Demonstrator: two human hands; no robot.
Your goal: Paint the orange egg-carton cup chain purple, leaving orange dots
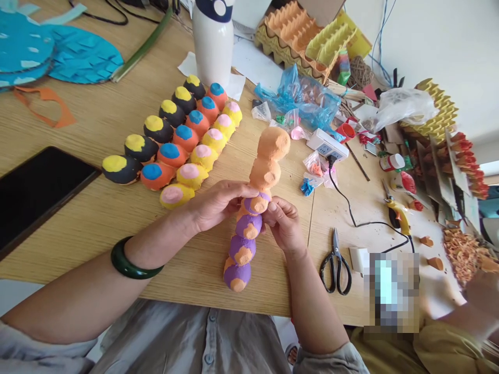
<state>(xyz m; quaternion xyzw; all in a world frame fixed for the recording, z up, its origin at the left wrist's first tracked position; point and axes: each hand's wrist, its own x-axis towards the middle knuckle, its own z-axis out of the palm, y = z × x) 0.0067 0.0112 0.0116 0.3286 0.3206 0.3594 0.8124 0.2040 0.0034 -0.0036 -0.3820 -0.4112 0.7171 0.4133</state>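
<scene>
A long strip of rounded bumps (pixel 268 172), coated in soft-looking orange clay, stands out over the table between my hands. Its lower bumps carry purple clay around orange centres; the top two are plain orange. My left hand (pixel 218 205) grips the strip from the left, thumb on the bump where the purple begins. From the right, my right hand (pixel 284 221) is closed at the edge of that same bump, thumb against the purple; its other fingertips are partly hidden. Left of the strip lie three finished-looking rows: black-and-yellow (pixel 143 147), orange-and-blue (pixel 171 156) and yellow-and-pink (pixel 202 155).
Scissors (pixel 336 267), a white power strip (pixel 327 144) with a black cable, and a yellow-handled tool (pixel 399 217) lie right. A white bottle (pixel 213 47), blue plastic bag (pixel 298 98) and egg cartons (pixel 300 39) stand behind. A phone (pixel 44 192) lies left. Another person's arm (pixel 448 322) shows lower right.
</scene>
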